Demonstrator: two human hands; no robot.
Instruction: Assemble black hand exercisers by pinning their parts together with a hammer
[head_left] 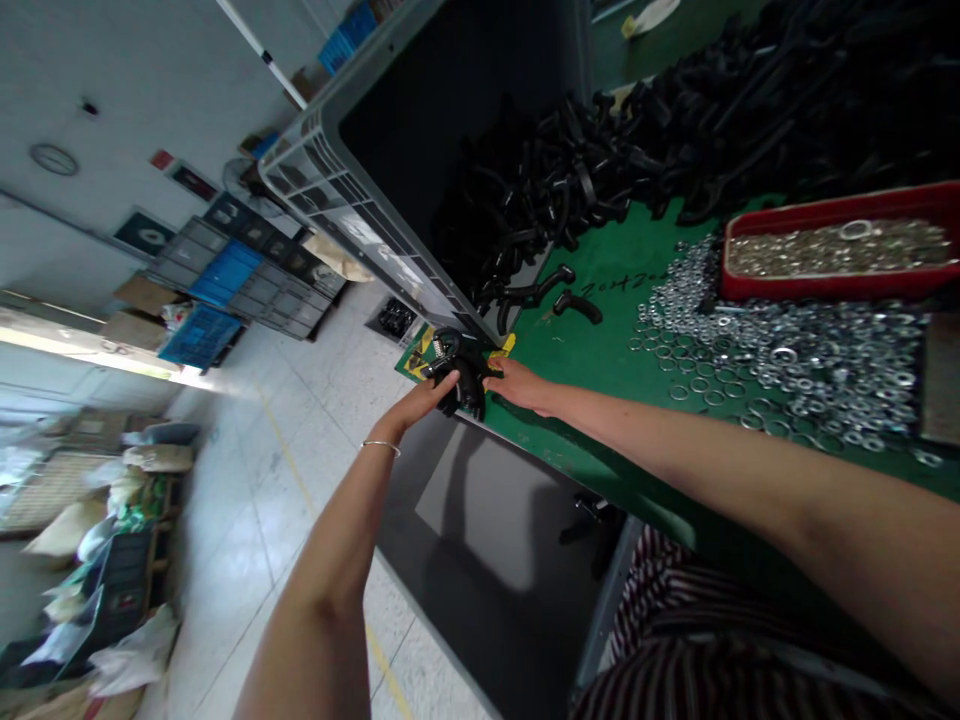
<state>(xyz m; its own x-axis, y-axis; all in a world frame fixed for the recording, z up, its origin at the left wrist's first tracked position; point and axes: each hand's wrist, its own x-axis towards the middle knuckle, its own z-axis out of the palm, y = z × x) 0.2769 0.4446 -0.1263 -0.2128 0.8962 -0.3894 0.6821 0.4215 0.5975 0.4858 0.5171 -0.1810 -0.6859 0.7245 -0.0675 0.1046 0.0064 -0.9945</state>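
At the table's near left corner, a small cluster of black curved handles (469, 385) with a silver coil spring (439, 346) lies between my hands. My left hand (429, 398) grips the cluster from the left, its thumb along a black handle. From the right, my right hand (521, 385) has its fingers closed at the cluster's edge, on a black handle end; its fingertips are partly hidden. Two loose black handles, one of them a short curved handle (579, 306), lie on the green tabletop (615, 350) beyond my right hand.
A grey crate (352, 220) lies tipped on its side, black handles spilling from it into a large pile (585, 170). Metal rings (810, 370) are heaped around a red tray (832, 292) at right. Below the table edge stands a grey bin (495, 520) with a few black parts inside.
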